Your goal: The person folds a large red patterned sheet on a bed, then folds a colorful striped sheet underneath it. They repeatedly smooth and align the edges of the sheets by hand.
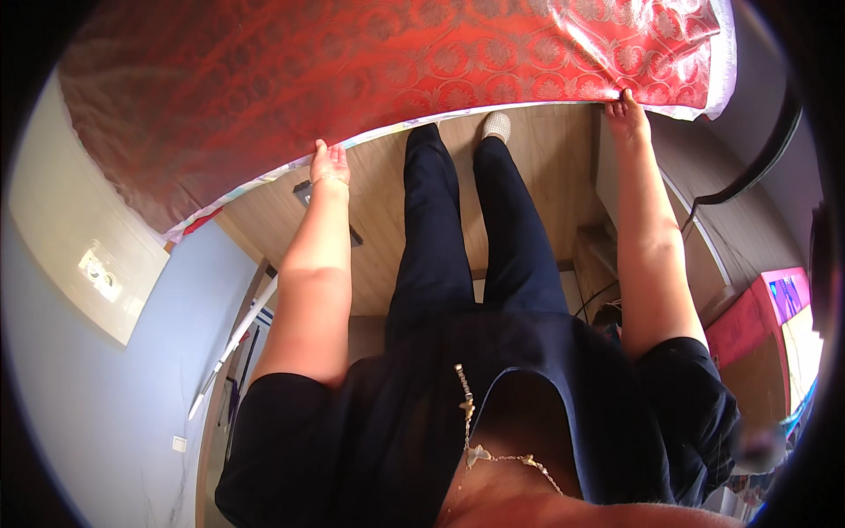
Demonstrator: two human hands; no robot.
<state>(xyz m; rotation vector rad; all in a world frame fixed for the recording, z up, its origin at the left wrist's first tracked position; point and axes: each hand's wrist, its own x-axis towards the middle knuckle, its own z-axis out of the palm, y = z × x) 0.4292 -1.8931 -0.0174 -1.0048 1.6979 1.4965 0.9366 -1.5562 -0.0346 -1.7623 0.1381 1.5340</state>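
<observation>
A shiny red quilt [414,62] with a woven medallion pattern and a pale border spreads across the far side. My left hand [330,164] grips its near edge left of centre, fingers underneath and thumb on top. Farther right, my right hand [627,119] is closed on the same edge, with the red cloth creased around the thumb. Both arms reach forward, well apart, and the edge runs fairly taut between the two hands. What lies under the quilt is hidden.
My legs stand on a wood-look floor [550,167]. A glossy cream panel [62,220] is at the left, beside a pale blue wall [167,352]. A grey wood-look cabinet top [748,229], a curved black bar [757,167] and a pink box [748,321] are at the right.
</observation>
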